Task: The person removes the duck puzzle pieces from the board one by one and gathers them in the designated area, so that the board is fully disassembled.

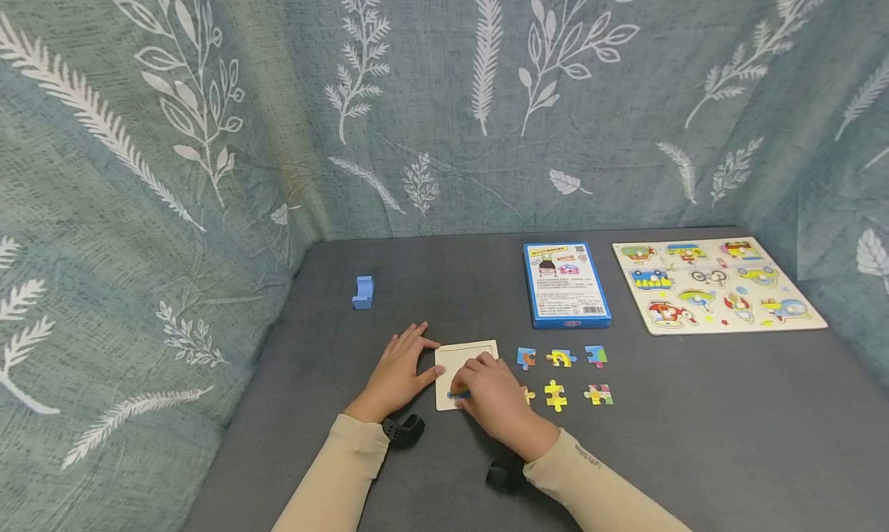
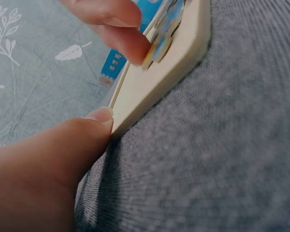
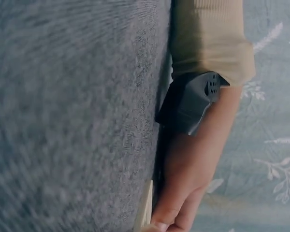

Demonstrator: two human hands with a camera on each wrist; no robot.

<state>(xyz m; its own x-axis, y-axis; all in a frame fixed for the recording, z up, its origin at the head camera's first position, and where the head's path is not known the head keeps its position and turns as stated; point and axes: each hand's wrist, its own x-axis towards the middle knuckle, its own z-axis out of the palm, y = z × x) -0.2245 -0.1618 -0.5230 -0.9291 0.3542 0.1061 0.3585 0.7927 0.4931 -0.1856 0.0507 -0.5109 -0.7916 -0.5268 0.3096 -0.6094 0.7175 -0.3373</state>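
Observation:
A pale wooden puzzle frame point(image 1: 447, 354) lies on the grey table between the two hands. The left hand point(image 1: 399, 368) rests at its left side, fingers spread; in the left wrist view its thumb point(image 2: 89, 130) touches the frame's edge. Over the frame, the right hand point(image 1: 495, 399) pinches a small blue and yellow jigsaw piece point(image 1: 458, 395) point(image 2: 163, 46) near the lower left corner. The right hand hides much of the frame's inside. To the right lie several loose jigsaw pieces, among them a yellow one point(image 1: 556, 395) and a rainbow one point(image 1: 561, 357).
A blue and white puzzle box point(image 1: 566, 285) lies behind the loose pieces. Right of it is a wooden board with vehicle pictures point(image 1: 718, 285). A blue plastic holder point(image 1: 363, 293) stands at the back left. A patterned curtain point(image 1: 430, 107) hangs around the table.

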